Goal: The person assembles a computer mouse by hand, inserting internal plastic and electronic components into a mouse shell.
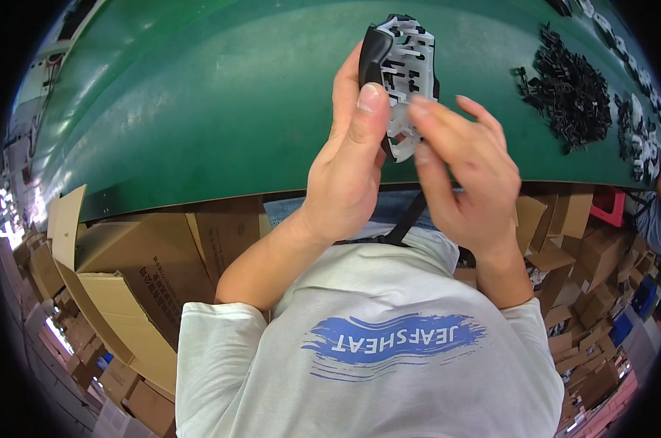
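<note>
My left hand (349,164) is closed around a hollow plastic shell (411,66), black outside with a white ribbed inside, shaped like a computer mouse housing. It is held up above the green table, its inner side facing right. The thumb presses on its near left edge, and the fingers are behind it. My right hand (469,160) is at the shell's lower right, slightly blurred. Its thumb and forefinger curl in at the white inside. Whatever is between those fingertips, if anything, I cannot make out.
A pile of small black plastic parts (567,91) lies on the right of the green table (199,109). White and black shells (644,139) line the far right edge. Open cardboard boxes (137,248) stand at the near left, more boxes (600,255) at the right beside a red stool (608,206).
</note>
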`<state>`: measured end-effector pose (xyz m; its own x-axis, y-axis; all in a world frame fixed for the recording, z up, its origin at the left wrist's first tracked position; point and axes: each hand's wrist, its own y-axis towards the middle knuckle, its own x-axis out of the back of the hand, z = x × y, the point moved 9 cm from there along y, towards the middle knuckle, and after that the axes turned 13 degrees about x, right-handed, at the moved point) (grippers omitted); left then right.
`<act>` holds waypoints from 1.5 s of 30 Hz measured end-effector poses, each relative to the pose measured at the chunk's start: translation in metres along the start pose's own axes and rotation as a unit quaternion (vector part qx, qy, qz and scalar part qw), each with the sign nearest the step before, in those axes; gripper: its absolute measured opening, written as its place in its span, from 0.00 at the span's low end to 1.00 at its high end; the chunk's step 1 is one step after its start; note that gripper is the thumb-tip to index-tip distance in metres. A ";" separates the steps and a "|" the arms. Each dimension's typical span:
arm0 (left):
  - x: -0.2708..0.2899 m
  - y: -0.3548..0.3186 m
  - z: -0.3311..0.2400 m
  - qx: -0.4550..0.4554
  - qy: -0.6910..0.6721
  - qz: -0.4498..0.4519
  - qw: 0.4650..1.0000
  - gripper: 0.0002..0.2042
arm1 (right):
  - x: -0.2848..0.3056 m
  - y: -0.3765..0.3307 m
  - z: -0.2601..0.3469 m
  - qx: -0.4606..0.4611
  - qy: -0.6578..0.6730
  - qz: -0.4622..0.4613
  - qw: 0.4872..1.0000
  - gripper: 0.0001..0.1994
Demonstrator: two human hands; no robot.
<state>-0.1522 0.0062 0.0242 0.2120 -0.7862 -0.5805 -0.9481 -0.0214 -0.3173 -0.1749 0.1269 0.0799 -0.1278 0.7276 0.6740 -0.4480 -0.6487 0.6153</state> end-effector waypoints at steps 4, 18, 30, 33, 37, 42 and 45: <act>0.003 0.000 -0.003 0.055 -0.190 0.054 0.979 0.25 | 0.023 -0.011 -0.021 -0.036 0.028 -0.078 0.996 0.15; 0.018 -0.004 -0.003 0.064 -0.165 0.032 0.984 0.32 | 0.095 -0.070 -0.125 -0.257 -0.121 -0.056 0.957 0.11; 0.072 -0.144 -0.197 -0.317 0.760 -0.283 0.491 0.55 | 0.079 -0.034 -0.151 -0.164 -0.288 0.119 0.936 0.13; 0.066 -0.159 -0.185 -0.348 0.723 -0.294 0.519 0.62 | 0.077 -0.040 -0.168 -0.097 -0.281 0.146 0.943 0.11; 0.060 -0.172 -0.190 -0.314 0.670 -0.348 0.575 0.65 | 0.062 -0.013 -0.155 -0.098 -0.257 0.137 0.952 0.09; 0.073 -0.183 -0.205 -0.308 0.680 -0.368 0.555 0.61 | 0.015 0.000 -0.137 -0.048 -0.083 0.099 0.990 0.08; 0.082 -0.194 -0.225 -0.287 0.721 -0.401 0.487 0.49 | 0.005 -0.021 -0.149 -0.078 -0.050 0.128 0.987 0.09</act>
<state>-0.0047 -0.1929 0.2074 0.5744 0.0091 0.8185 -0.6950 -0.5230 0.4935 -0.2985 0.1775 0.0099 -0.1706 0.5132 0.8411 -0.5445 -0.7606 0.3536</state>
